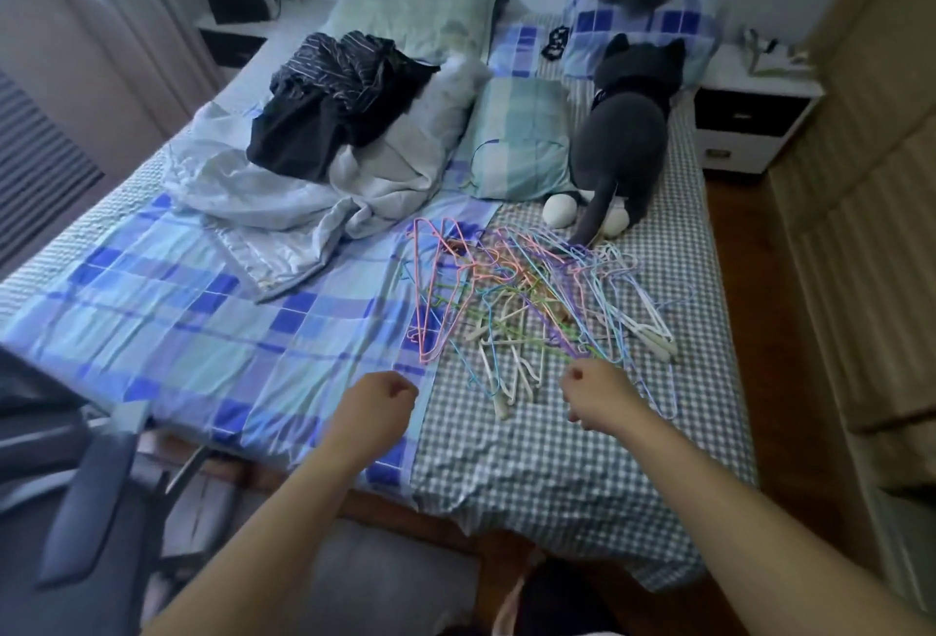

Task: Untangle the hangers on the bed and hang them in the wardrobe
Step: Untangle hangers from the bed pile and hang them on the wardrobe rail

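A tangled pile of thin wire hangers (532,301) in pink, green, blue, purple and white lies on the checked sheet at the right half of the bed (557,463). My right hand (600,395) hovers at the pile's near edge with curled fingers. A green wire ends right at its knuckles, and I cannot tell whether the hand holds it. My left hand (377,407) is curled into a loose fist over the blue plaid sheet, left of the pile, with nothing in it.
A grey plush cat (623,129) lies just behind the pile. Pillows (521,139) and crumpled clothes (324,129) fill the far left. A nightstand (749,119) and a beige panelled front (861,240) stand on the right. An office chair (86,493) is at the near left.
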`<state>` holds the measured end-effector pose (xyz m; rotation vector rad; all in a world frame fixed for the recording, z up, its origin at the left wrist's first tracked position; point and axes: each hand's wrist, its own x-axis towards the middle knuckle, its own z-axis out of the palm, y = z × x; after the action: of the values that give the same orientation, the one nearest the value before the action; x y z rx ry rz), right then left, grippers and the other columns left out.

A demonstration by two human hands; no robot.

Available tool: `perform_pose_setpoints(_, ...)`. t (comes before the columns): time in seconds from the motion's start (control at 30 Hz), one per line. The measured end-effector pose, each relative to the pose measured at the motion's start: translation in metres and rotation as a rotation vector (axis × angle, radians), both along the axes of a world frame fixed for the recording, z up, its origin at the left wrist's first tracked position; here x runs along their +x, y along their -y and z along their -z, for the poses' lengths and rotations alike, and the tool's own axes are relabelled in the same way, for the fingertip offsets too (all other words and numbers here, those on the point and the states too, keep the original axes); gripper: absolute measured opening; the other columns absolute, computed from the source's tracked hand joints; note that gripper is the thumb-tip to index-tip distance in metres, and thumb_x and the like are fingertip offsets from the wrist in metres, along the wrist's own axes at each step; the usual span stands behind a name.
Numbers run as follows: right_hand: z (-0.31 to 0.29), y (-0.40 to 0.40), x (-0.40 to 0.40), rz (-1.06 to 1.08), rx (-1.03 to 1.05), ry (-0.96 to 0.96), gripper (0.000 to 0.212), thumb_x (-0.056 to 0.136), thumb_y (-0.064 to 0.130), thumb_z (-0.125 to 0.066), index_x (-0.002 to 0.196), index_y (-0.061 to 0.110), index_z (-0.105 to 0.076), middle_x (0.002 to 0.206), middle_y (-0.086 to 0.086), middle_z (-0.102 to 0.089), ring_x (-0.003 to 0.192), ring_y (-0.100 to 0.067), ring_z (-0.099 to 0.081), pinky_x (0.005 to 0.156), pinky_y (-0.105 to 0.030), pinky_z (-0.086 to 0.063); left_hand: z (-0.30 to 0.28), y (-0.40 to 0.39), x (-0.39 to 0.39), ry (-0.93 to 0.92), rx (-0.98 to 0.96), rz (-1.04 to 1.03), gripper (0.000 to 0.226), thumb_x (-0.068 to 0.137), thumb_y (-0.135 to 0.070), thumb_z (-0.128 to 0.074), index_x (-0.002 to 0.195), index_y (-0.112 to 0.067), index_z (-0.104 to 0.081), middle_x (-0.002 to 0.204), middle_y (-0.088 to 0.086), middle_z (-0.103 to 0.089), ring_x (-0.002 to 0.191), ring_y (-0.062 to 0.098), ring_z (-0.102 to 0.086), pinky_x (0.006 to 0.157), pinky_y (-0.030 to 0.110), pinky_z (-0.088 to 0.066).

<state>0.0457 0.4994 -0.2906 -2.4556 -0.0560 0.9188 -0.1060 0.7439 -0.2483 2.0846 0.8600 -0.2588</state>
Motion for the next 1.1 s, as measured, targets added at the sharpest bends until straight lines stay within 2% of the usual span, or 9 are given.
perform_pose_setpoints(0.07,0.015,-0.024,0.011,0.004,0.009,-0.007,0.027,0.100,0.025,-0.044,0.076,0.014,-0.048,0.093,-0.031,-0.061,0.070,-0.024,-0.048,0.059,-0.039,-0.039,0.012,-0.009,0.008,-0.020,-0.031,-0.004,0.017,0.089,-0.015,-0.055,0.088,-0.016,-0.073,0.084,0.004,-0.075,0.081,0.022,-0.070,0.079,0.036,-0.056)
perform_pose_setpoints(0.13,0.035,-0.050,0.027,0.004,0.036,-0.026,0.026,0.098,0.024,-0.045,0.074,0.015,-0.048,0.080,-0.019,-0.056,0.069,-0.023,-0.048,0.057,-0.039,-0.038,0.027,-0.019,0.019,-0.062,-0.044,-0.006,0.017,0.088,-0.016,-0.055,0.086,-0.020,-0.072,0.084,0.001,-0.074,0.081,0.021,-0.069,0.079,0.037,-0.056)
perform_pose_setpoints(0.23,0.066,-0.084,0.048,0.013,0.039,-0.113,0.021,0.096,0.021,-0.045,0.077,0.014,-0.051,0.079,-0.012,-0.052,0.067,-0.023,-0.047,0.056,-0.039,-0.037,0.051,-0.031,0.030,-0.165,-0.035,0.003,0.016,0.086,-0.018,-0.056,0.082,-0.025,-0.070,0.077,-0.005,-0.072,0.073,0.019,-0.066,0.075,0.033,-0.053)
perform_pose_setpoints(0.4,0.099,-0.116,0.063,0.028,-0.001,-0.319,0.031,0.096,0.016,-0.050,0.065,0.010,-0.053,0.064,-0.014,-0.056,0.054,-0.027,-0.057,0.056,-0.041,-0.053,0.095,-0.053,0.061,-0.306,-0.043,0.080,0.017,0.089,-0.019,-0.051,0.081,-0.017,-0.066,0.085,0.012,-0.073,0.075,0.027,-0.067,0.076,0.042,-0.055)
perform_pose_setpoints(0.57,0.106,-0.125,0.085,0.119,0.016,-0.373,0.020,0.097,0.014,-0.052,0.082,0.006,-0.063,0.086,-0.011,-0.069,0.065,-0.025,-0.067,0.056,-0.037,-0.056,0.154,-0.069,0.133,-0.333,0.047,0.171,0.020,0.093,-0.018,-0.045,0.086,-0.012,-0.062,0.082,0.005,-0.066,0.083,0.030,-0.062,0.069,0.033,-0.044)
perform_pose_setpoints(0.77,0.122,-0.106,0.088,0.254,-0.158,-0.378,0.025,0.099,0.022,-0.048,0.080,0.009,-0.060,0.086,-0.016,-0.066,0.069,-0.024,-0.055,0.061,-0.035,-0.045,0.226,-0.086,0.217,-0.320,0.197,0.138,0.030,0.092,-0.018,-0.048,0.119,-0.007,-0.058,0.129,0.018,-0.047,0.121,0.039,-0.044,0.097,0.045,-0.041)
perform_pose_setpoints(0.87,0.117,-0.106,0.074,0.353,-0.184,-0.472,0.025,0.100,0.021,-0.049,0.089,0.006,-0.065,0.096,-0.016,-0.070,0.074,-0.030,-0.066,0.068,-0.042,-0.055,0.255,-0.093,0.238,-0.405,0.183,0.188,0.034,0.094,-0.027,-0.050,0.126,-0.017,-0.055,0.138,0.017,-0.036,0.129,0.038,-0.033,0.098,0.049,-0.041)
perform_pose_setpoints(0.97,0.112,-0.113,0.062,0.293,-0.154,-0.540,0.022,0.101,0.020,-0.044,0.088,0.009,-0.058,0.101,-0.017,-0.064,0.074,-0.028,-0.058,0.063,-0.039,-0.042,0.270,-0.102,0.247,-0.443,0.133,0.231,0.029,0.094,-0.026,-0.050,0.121,-0.024,-0.060,0.142,0.016,-0.027,0.129,0.042,-0.027,0.098,0.053,-0.041)
perform_pose_setpoints(1.1,0.113,-0.122,0.051,0.335,-0.131,-0.534,0.023,0.101,0.026,-0.045,0.084,0.010,-0.048,0.092,-0.023,-0.054,0.075,-0.025,-0.045,0.065,-0.037,-0.035,0.275,-0.122,0.247,-0.440,0.147,0.302,0.028,0.089,-0.012,-0.050,0.111,-0.010,-0.068,0.137,0.016,-0.030,0.121,0.045,-0.035,0.104,0.051,-0.042)
